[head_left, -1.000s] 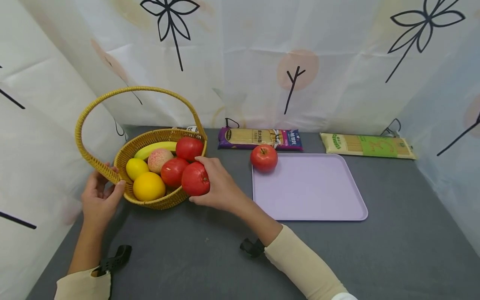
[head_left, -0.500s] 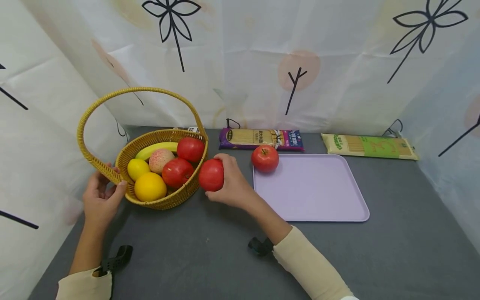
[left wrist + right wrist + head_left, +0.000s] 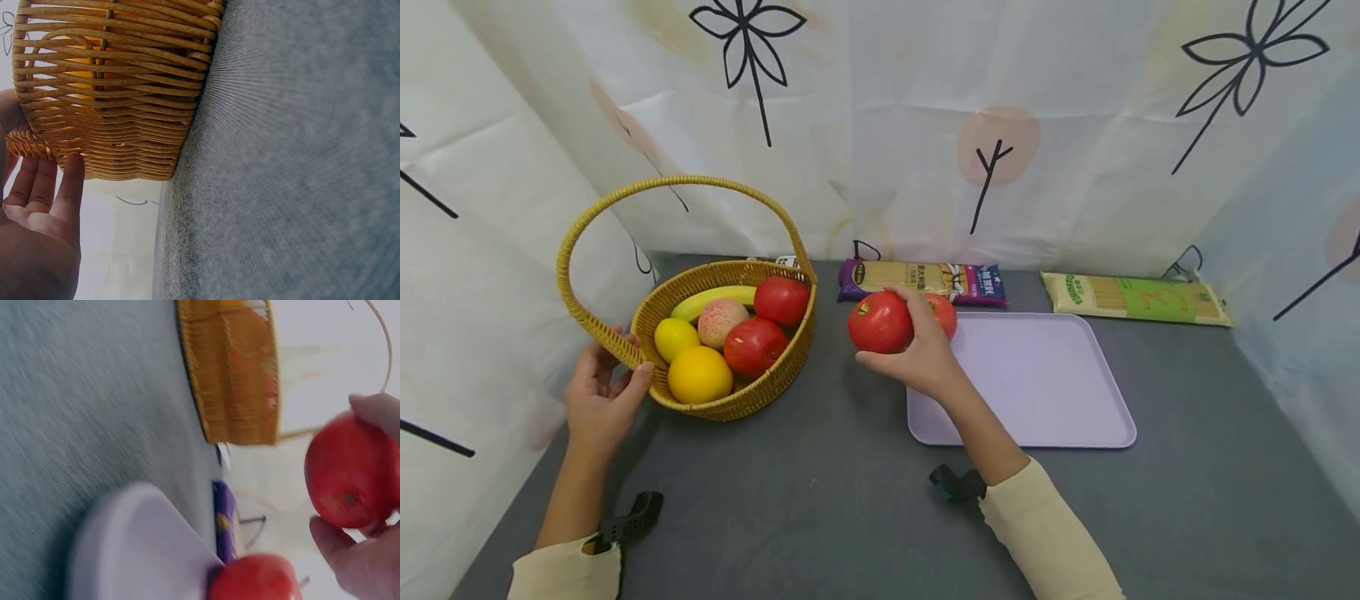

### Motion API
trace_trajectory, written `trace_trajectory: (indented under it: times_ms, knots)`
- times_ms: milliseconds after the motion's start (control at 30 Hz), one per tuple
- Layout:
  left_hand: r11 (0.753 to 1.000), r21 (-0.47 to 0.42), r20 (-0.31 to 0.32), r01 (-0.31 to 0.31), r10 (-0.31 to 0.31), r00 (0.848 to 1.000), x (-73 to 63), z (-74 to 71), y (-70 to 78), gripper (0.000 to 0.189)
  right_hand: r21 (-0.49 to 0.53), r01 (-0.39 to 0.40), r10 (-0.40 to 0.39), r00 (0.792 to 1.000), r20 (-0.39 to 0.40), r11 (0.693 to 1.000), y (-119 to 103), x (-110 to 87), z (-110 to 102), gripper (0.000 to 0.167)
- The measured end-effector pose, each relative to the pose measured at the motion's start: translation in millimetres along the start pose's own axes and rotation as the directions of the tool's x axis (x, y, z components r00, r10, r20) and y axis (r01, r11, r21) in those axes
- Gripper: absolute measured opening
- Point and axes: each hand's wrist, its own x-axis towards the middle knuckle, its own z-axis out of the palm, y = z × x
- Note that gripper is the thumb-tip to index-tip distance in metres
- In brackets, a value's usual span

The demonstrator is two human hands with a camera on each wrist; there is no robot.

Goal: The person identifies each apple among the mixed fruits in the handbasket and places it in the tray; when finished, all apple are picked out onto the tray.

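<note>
In the head view my right hand (image 3: 928, 354) grips a red apple (image 3: 880, 322) between thumb and fingers, raised above the table left of the lavender tray (image 3: 1030, 383). Partly hidden behind that hand, another red apple (image 3: 943, 312) lies at the tray's back left corner. My left hand (image 3: 598, 404) pinches the rim of the yellow wicker basket (image 3: 792, 371) at the foot of its tall handle; the left wrist view shows its fingers under the weave (image 3: 125, 125). Inside the basket are a banana (image 3: 711, 300), a peach (image 3: 722, 322), a lemon (image 3: 675, 337), an orange (image 3: 700, 375) and two red apples (image 3: 756, 347).
Behind the tray lies a purple pasta packet (image 3: 925, 282) along the curtain (image 3: 895, 192). A green and yellow noodle packet (image 3: 1138, 297) lies at the back right. Dark grey cloth (image 3: 820, 500) covers the table.
My right hand has carried the apple from the basket's right rim rightward to the tray's left side, now overlapping the other apple. The left hand keeps its hold on the basket.
</note>
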Motion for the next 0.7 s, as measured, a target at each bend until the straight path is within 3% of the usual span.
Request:
trace_trajectory:
  times_ms: [200,367,700]
  knots:
    - [1.000,-0.022,0.008,-0.014,0.014,1.000,-0.2,-5.9,-15.1,0.058,0.022,-0.050,0.052,0.995,-0.090,0.998,2,2.3,-27,0.089]
    - [1.000,-0.017,0.002,0.010,-0.010,1.000,1.1,-9.6,-24.8,0.060,0.026,-0.075,0.078,0.986,-0.148,0.997,7,5.0,-50,0.091]
    - [0.999,-0.051,0.015,0.002,-0.001,1.000,0.1,-3.2,-6.9,0.057,0.014,-0.176,0.174,0.952,-0.253,0.984,30,6.5,-88,0.086]
